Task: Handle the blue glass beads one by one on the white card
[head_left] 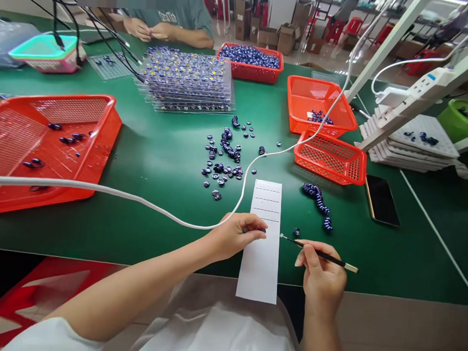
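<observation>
My left hand (237, 235) pinches a small dark blue piece (262, 230) between thumb and fingertips, above a white paper strip (258, 264) with ruled lines. To the right of the strip, my right hand (325, 270) holds a thin black tool (323, 254) like a pen, its pale tip pointing left toward the paper's edge. A single dark piece (296, 232) lies just above the tool. Beyond the paper, loose dark blue pieces (228, 171) are scattered on the green table (161, 157). A curved row of similar pieces (317, 197) sits farther right.
A white cable (151, 205) crosses the table above my left wrist. Red baskets (112, 118) stand left and right (330, 158). Stacked clear trays (191, 83), a phone (383, 200) and a white post (412, 82) surround the work area. Another person's hands (151, 31) are across the table.
</observation>
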Demonstrator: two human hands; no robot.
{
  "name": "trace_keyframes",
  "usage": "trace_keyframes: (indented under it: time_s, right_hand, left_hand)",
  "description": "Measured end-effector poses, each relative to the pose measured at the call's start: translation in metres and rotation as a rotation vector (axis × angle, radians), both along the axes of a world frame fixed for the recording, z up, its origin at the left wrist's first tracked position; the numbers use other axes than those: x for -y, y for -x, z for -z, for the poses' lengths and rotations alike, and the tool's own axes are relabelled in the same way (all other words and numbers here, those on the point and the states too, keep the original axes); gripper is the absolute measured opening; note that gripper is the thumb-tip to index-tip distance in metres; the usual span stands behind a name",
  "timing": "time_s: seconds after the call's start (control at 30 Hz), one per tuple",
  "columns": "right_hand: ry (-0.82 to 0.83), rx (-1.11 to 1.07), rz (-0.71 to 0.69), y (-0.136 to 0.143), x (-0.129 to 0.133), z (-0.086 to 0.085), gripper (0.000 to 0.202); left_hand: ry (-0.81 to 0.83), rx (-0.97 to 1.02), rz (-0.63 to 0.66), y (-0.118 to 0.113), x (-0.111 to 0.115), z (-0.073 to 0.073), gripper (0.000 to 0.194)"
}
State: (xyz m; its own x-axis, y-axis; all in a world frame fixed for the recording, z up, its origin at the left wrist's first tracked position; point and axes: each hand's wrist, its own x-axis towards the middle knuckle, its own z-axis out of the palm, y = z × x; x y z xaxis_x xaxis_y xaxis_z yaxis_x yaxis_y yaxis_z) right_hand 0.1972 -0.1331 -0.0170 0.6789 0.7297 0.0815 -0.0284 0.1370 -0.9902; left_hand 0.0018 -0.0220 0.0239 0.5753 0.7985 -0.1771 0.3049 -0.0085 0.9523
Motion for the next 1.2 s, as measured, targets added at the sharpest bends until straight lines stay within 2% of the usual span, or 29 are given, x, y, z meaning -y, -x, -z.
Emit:
trace_keyframes:
  time_s: [0.13, 0.27, 0.4, 0.57, 0.73, 0.83, 0.93, 1.07, 1.2]
  right_hand:
    - [-0.046, -0.003, 0.081, -0.002, 0.000, 0.000, 0.016]
    - [-0.071, -0.014, 0.084, -0.002, 0.001, 0.004, 0.012]
    - [-0.098, 0.008, -0.003, -0.001, 0.004, 0.004, 0.006]
    - [-0.198, -0.036, -0.182, -0.001, 0.002, 0.002, 0.009]
    - [-0.232, -0.091, -0.262, 0.002, -0.002, 0.004, 0.011]
    - [-0.236, -0.109, -0.293, 0.005, -0.002, 0.005, 0.013]
    - [-0.248, -0.099, -0.302, 0.006, -0.001, 0.004, 0.014]
    - [-0.252, -0.036, -0.311, 0.008, 0.000, 0.002, 0.015]
    - [-0.237, 0.006, -0.338, 0.011, 0.001, 0.002, 0.016]
  left_hand:
    - [0.088, 0.120, 0.011, -0.028, 0.000, 0.000, 0.013]
    - [0.211, 0.149, -0.018, -0.042, -0.001, 0.013, 0.012]
    - [0.231, 0.190, -0.008, -0.042, 0.000, 0.022, 0.012]
    - [0.209, 0.180, 0.094, -0.039, 0.003, 0.020, 0.016]
    - [0.255, 0.225, 0.171, -0.038, 0.004, 0.020, 0.019]
    - [0.319, 0.276, 0.128, -0.038, 0.005, 0.023, 0.026]
    - [0.352, 0.297, 0.075, -0.038, 0.006, 0.025, 0.025]
    - [0.276, 0.260, 0.042, -0.040, 0.007, 0.027, 0.016]
    - [0.220, 0.257, 0.019, -0.041, 0.008, 0.029, 0.017]
